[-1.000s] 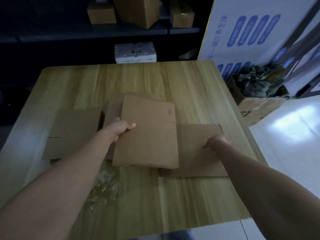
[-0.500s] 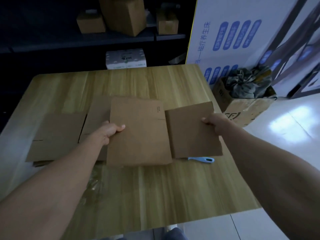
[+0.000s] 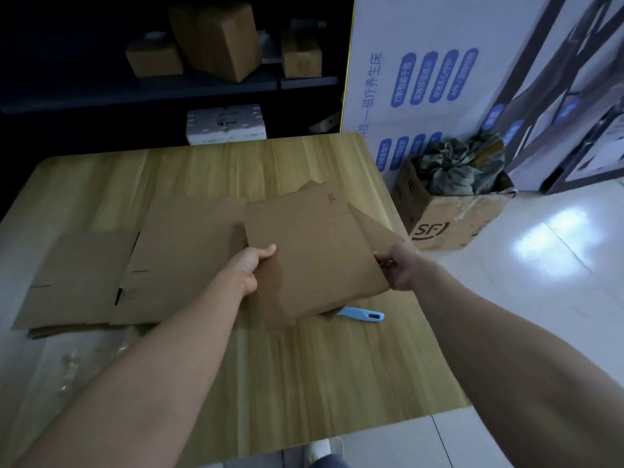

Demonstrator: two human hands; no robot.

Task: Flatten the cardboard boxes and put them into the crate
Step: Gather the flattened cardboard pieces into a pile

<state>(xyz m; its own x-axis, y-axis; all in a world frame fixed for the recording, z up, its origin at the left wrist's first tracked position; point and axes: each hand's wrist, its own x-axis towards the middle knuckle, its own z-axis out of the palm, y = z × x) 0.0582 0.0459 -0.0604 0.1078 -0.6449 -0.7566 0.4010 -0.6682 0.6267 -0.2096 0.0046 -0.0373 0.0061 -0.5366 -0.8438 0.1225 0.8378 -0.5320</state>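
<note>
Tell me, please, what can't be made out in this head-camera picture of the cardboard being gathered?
Head view only:
- Blue-handled tool: its working end is hidden under the held flattened cardboard.
- Left hand and right hand: the fingers are hidden beneath the cardboard.
- Crate: not identifiable; only the SF carton on the floor shows.
- Shelf boxes: too dark for labels.

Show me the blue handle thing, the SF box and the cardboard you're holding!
blue handle (image 3: 366, 315), head view, middle of handle.
SF box (image 3: 452, 224), head view, front wall.
flattened cardboard (image 3: 310, 251), head view, top face.
</note>
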